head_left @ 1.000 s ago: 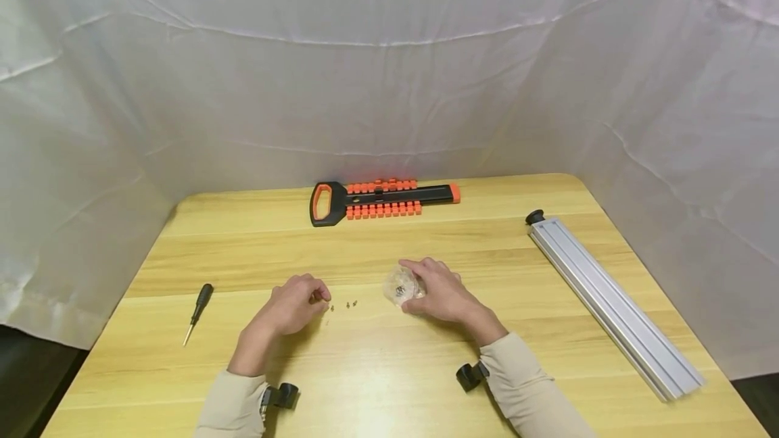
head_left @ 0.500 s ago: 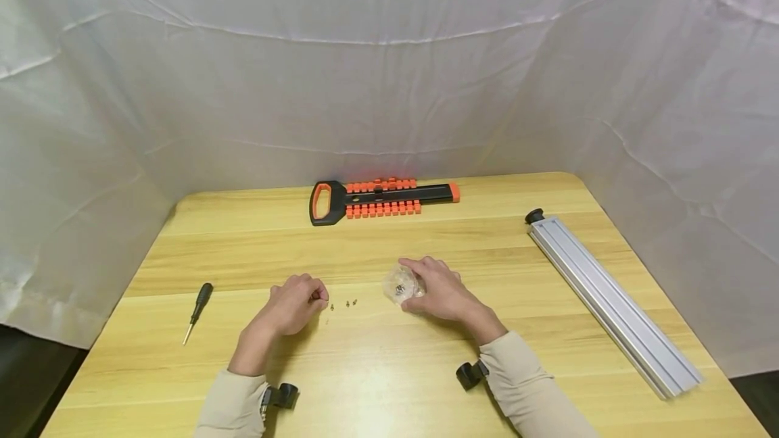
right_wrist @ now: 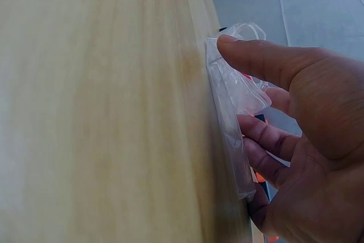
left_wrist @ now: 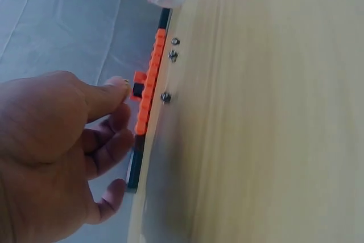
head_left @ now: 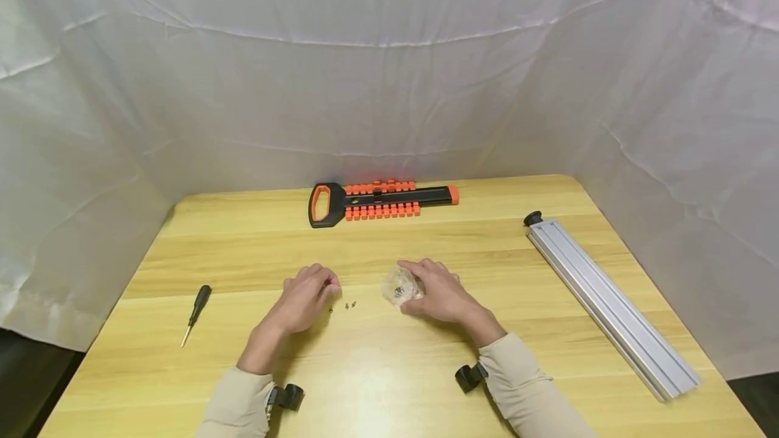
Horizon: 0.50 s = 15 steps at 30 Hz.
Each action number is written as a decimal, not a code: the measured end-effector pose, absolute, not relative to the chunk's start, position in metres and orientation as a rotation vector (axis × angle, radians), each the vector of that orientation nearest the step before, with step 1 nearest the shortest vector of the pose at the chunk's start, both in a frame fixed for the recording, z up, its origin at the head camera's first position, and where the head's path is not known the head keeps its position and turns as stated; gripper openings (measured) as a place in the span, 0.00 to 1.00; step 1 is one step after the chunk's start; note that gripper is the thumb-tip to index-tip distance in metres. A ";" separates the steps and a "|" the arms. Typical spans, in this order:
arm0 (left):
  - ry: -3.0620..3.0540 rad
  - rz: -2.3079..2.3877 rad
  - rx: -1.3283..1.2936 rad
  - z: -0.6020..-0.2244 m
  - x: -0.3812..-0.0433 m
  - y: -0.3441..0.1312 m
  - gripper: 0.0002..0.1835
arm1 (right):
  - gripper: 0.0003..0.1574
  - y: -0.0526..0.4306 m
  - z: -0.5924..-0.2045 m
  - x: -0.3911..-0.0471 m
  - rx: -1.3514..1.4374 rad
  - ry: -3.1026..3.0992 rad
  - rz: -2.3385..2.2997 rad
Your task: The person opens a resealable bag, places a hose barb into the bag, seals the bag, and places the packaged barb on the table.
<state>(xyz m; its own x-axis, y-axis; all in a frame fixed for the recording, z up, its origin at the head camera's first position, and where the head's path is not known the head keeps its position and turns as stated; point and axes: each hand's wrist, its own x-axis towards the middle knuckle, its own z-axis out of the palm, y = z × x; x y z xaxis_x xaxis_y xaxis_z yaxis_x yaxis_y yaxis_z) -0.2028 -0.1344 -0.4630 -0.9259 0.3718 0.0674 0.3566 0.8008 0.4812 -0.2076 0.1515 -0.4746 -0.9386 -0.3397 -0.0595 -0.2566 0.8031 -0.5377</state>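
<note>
The clear, crinkled plastic bag sat near the middle of the pale wood-grain desk, on it or just over it, small metal pieces showing through. My right hand held it, thumb on one side, fingers on the other. My left hand was narrowed to a pinch above the desk, a tiny brassy bit at the thumb tip, too small to name surely. Three small dark metal screws lay in a loose row near those fingertips.

I took the step in hand to be handling the small pieces singly beside the bag; the next move, I judged, called for a steady bag and a fine, firm pinch.

Farther out lay a black-handled screwdriver on my left, a silver grooved metal rail on my right, and a black-and-orange loop-handled tool along the far edge.
</note>
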 end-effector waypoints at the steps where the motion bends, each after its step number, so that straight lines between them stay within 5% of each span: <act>1: 2.959 0.790 0.595 -0.463 -0.203 -0.132 0.06 | 0.54 0.151 -0.475 -0.207 -0.470 2.834 -0.812; 15: 2.986 0.853 0.710 -0.461 -0.210 -0.091 0.05 | 0.53 0.151 -0.474 -0.207 -0.463 2.837 -0.815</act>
<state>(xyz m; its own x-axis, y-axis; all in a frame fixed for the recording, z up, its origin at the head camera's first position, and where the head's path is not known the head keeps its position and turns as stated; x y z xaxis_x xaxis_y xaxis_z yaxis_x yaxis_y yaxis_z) -0.2100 -0.0915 -0.4613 -0.8998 0.4057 0.1607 0.4294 0.7574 0.4919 -0.2069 0.1510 -0.4745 -0.9405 -0.3341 -0.0613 -0.2507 0.8045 -0.5385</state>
